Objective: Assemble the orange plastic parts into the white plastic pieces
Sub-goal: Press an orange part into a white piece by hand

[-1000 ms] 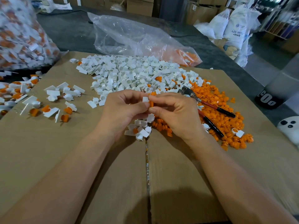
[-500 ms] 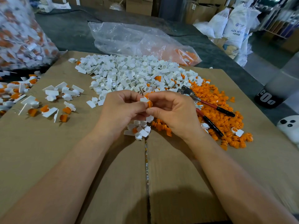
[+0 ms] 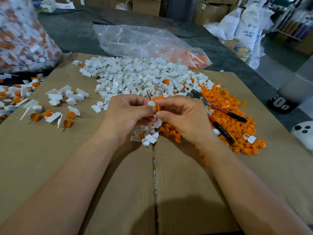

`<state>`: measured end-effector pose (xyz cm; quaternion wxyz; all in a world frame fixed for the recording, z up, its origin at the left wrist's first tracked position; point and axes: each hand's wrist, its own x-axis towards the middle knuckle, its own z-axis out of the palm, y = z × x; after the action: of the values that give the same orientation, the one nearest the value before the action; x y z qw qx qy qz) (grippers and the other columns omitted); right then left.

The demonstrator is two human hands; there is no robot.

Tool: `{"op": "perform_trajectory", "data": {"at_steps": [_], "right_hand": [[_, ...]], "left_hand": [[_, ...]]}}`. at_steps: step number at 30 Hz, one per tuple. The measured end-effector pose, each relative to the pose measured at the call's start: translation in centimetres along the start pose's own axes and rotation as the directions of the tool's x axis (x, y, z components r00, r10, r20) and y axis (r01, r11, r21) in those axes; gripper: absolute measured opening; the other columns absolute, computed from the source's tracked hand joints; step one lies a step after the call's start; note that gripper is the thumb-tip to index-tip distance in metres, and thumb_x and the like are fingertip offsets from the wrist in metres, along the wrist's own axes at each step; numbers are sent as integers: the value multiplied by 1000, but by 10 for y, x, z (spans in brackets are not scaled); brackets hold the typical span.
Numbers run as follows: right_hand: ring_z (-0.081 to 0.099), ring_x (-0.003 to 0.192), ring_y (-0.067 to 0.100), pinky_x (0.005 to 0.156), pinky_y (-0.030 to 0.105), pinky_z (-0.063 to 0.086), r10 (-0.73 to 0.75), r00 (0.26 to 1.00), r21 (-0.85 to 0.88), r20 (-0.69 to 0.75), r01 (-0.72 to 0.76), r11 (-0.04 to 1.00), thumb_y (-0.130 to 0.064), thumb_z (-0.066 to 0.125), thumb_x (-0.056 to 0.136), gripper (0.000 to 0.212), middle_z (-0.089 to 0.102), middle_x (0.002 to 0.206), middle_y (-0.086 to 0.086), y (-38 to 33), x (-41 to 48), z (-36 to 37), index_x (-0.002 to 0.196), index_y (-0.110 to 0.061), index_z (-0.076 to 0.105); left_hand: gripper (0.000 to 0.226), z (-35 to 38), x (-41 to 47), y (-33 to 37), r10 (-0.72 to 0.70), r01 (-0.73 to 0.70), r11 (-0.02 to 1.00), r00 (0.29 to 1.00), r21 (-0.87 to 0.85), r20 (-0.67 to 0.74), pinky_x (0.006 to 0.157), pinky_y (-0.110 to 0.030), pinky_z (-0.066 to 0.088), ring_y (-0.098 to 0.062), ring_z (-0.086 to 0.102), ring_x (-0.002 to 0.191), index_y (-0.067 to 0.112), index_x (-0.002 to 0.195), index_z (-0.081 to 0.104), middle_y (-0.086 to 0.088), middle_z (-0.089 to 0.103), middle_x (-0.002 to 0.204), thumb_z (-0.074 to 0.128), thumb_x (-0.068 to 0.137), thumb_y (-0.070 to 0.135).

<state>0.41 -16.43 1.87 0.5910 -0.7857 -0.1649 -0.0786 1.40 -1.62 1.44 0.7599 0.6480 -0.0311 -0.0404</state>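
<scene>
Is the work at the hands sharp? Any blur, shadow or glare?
Head view: the left hand, right hand and the white piece and orange part they pinch are sharp; the filled bag at upper left is smeared; a soft shadow darkens the cardboard at bottom centre; the clear bag shows mild sheen.

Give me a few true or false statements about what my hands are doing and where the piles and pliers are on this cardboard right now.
1. The right hand pinches an orange part. True.
2. The left hand holds nothing. False: it holds a white piece against the orange part.
3. The pliers lie on the orange pile. True.
4. The white pile lies right of the orange pile. False: it lies to the left of it and farther from the person.
</scene>
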Motion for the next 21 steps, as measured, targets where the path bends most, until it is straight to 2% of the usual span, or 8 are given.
{"op": "perform_trajectory", "data": {"at_steps": [3, 8, 14, 17, 21], "right_hand": [[67, 88, 14, 82, 28, 54, 2, 1000, -18, 2, -2, 1000, 4, 69, 74, 36, 67, 94, 6, 1, 0, -1, 105, -12, 62], [66, 85, 13, 81, 26, 54, -8, 1000, -39, 6, 8, 999, 4, 70, 72, 35, 66, 91, 6, 3, 0, 1, 103, -12, 63], [65, 88, 10, 82, 20, 52, 36, 998, 26, 49, -38, 999, 11, 66, 73, 43, 65, 99, 6, 3, 1, 0, 113, -5, 60], [64, 88, 10, 84, 21, 52, 20, 998, 7, 55, -20, 1000, 13, 63, 75, 46, 64, 100, 5, 3, 1, 1, 113, -11, 57], [64, 87, 9, 82, 21, 52, 11, 999, 14, 53, -12, 1000, 14, 62, 75, 46, 65, 98, 3, 5, 2, 1, 110, -16, 57]], "left_hand": [[15, 0, 0, 1, -6, 7, 1000, 1000, -10, 7, 48, -20, 52, -15, 64, 48, 7, 64, 65, -8, 66, 53, 68, 72, -6], [25, 0, 0, 0, -11, 11, 999, 1000, 45, -2, 48, -20, 52, -16, 63, 47, 12, 56, 65, -8, 64, 52, 68, 72, -7], [17, -1, 1, 2, -81, 80, 996, 997, -48, -16, 41, -16, 46, -13, 59, 41, 5, 61, 61, -3, 60, 46, 65, 72, -8], [17, -1, 0, 4, -96, 94, 994, 995, -53, -21, 35, -14, 39, -9, 53, 37, 5, 62, 58, 2, 53, 39, 64, 72, -7], [15, -1, 1, 5, -114, 112, 991, 993, -77, -16, 35, -14, 40, -9, 53, 36, 4, 63, 59, 2, 53, 39, 64, 71, -8]]}}
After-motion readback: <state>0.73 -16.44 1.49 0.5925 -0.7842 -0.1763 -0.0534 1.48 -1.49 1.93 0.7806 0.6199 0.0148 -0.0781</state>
